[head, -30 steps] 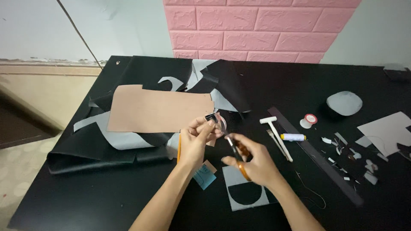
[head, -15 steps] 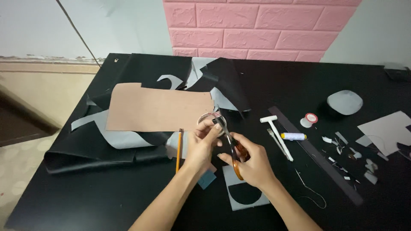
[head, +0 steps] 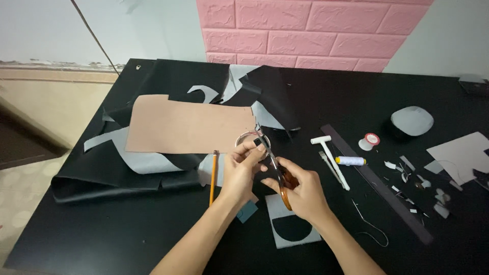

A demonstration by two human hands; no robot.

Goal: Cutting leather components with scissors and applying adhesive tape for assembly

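Near the bench's front edge, right hand (head: 300, 191) closed on orange-handled scissors (head: 275, 170), left hand (head: 243, 170) pinching a small black piece (head: 261, 147) at the blades, fingertips close, risking a nick or crooked cut, tan sheet (head: 188, 126) behind.

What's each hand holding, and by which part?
Right hand: scissors, by the orange handles. Left hand: small thin piece, pinched at its edge by the fingers.

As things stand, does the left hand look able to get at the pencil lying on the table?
Probably yes. The pencil lies uncovered on the black table just beside the left hand, nothing between them. But that hand is pinching a small piece, which it would likely have to drop first.
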